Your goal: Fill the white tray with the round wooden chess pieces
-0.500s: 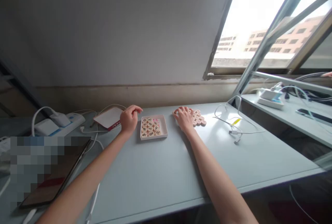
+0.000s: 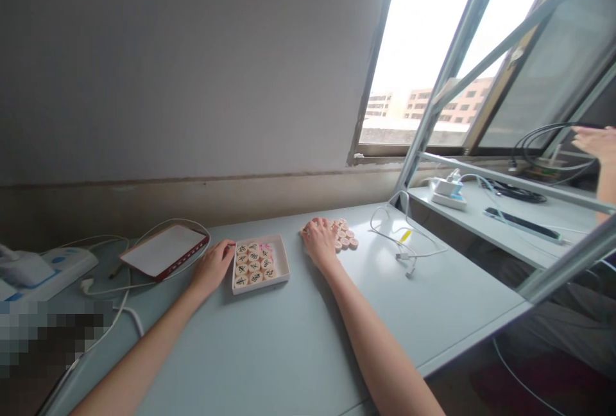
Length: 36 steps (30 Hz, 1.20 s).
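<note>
Several round xiangqi pieces [image 2: 254, 267] with dark characters lie in a shallow white box [image 2: 262, 285], filling its left and front part. Pink marks show on the bare bottom at the back right. My left hand [image 2: 212, 269] rests on the table by the box's left side, fingers stretched out, tips at its back left corner. To the right of the box, my right hand [image 2: 319, 242] reaches over the left end of a cluster of face-down pieces [image 2: 345, 235]. Its fingers bend down around a piece at the cluster's left edge; the fingertips are mostly hidden.
A white-topped red box lid [image 2: 166, 252] and white cables lie at the left, beside a power strip [image 2: 72, 271]. Another cable [image 2: 409, 255] with a yellow tag is at the right. Past the metal frame, a person's hand [image 2: 591, 141] holds black cable above a second desk.
My left hand has come down from above the table to beside the white box, its bent fingers now stretched out. My right hand stays at the cluster. The view has swung right.
</note>
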Each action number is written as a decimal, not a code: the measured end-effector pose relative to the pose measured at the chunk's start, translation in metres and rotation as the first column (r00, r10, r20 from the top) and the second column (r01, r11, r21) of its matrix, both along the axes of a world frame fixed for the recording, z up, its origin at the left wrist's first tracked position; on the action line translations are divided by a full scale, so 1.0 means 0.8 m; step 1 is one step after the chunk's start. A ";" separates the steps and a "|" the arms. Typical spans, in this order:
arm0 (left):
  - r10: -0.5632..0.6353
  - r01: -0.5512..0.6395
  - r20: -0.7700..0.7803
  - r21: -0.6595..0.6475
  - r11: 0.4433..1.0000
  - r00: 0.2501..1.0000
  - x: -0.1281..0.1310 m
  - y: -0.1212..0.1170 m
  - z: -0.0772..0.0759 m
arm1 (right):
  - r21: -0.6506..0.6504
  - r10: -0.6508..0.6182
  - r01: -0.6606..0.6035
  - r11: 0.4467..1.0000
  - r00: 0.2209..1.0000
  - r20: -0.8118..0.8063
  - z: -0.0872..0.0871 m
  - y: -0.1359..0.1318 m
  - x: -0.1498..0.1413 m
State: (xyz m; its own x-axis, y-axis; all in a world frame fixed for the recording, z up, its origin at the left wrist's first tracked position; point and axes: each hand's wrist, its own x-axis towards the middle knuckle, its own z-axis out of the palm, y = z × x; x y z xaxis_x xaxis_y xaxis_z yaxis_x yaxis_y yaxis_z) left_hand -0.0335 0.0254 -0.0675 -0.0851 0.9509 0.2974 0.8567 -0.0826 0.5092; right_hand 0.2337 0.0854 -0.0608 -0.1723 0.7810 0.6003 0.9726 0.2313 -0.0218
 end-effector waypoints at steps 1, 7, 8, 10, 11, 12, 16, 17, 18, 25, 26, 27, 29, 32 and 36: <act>-0.010 0.010 0.016 -0.002 1.000 1.000 0.000 0.000 0.000 | -0.001 -0.013 0.013 1.000 1.000 -0.004 0.000 0.000 0.000; -0.039 0.039 0.019 -0.026 0.999 0.999 0.001 -0.003 0.002 | -0.076 -0.069 0.063 0.995 0.995 -0.072 0.003 0.000 0.002; -0.046 0.046 0.012 -0.031 0.998 0.999 0.002 -0.003 0.002 | -0.089 -0.058 0.049 0.995 0.994 -0.097 0.006 -0.001 0.000; -0.047 0.047 0.011 -0.036 0.998 0.999 0.002 -0.004 0.003 | -0.109 0.029 -0.045 0.993 0.989 -0.147 0.016 -0.006 -0.006; -0.036 0.036 0.012 -0.038 0.999 0.999 0.003 -0.005 0.003 | -0.122 0.114 -0.134 0.984 0.980 -0.161 0.022 -0.010 -0.011; -0.020 0.021 0.013 -0.040 0.999 1.000 0.003 -0.005 0.004 | -0.140 0.224 -0.247 0.959 0.961 -0.165 0.028 -0.015 -0.016; 0.030 -0.029 0.006 -0.065 0.997 1.000 0.005 -0.007 0.009 | -0.267 0.595 -0.598 0.756 0.798 -0.102 0.043 -0.039 -0.041; 0.032 -0.031 0.004 -0.069 0.997 0.999 0.006 -0.008 0.010 | -0.302 0.627 -0.616 0.727 0.776 -0.075 0.043 -0.043 -0.047; 0.030 -0.030 0.002 -0.071 0.997 1.000 0.006 -0.008 0.011 | -0.332 0.637 -0.614 0.716 0.770 -0.049 0.042 -0.046 -0.052; -0.016 0.014 -0.030 -0.069 0.998 0.999 0.006 -0.008 0.010 | -0.377 0.587 -0.535 0.756 0.809 0.030 0.027 -0.047 -0.067; -0.017 0.014 -0.039 -0.065 0.998 0.999 0.006 -0.008 0.010 | -0.364 0.580 -0.532 0.765 0.814 0.027 0.028 -0.047 -0.067; -0.014 0.011 -0.048 -0.063 0.998 0.999 0.006 -0.008 0.009 | -0.343 0.570 -0.530 0.776 0.822 0.019 0.030 -0.047 -0.066; -0.009 0.004 -0.065 -0.063 0.998 0.998 0.005 -0.008 0.007 | -0.286 0.544 -0.523 0.803 0.839 -0.003 0.036 -0.046 -0.063; -0.022 0.018 -0.082 -0.059 0.998 0.996 0.006 -0.008 0.007 | -0.183 0.443 -0.440 0.879 0.896 -0.027 0.042 -0.040 -0.050; -0.027 0.022 -0.095 -0.052 0.998 0.995 0.007 -0.009 0.007 | -0.152 0.234 -0.233 0.960 0.972 -0.016 0.036 -0.023 -0.020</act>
State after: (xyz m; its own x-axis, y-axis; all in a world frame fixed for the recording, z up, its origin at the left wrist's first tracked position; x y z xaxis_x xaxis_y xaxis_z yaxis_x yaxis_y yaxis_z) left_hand -0.0280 0.0179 -0.0621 -0.0352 0.9664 0.2547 0.8998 -0.0803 0.4290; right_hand 0.2176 0.0668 -0.0317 -0.3620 0.8009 0.4770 0.8920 0.4462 -0.0722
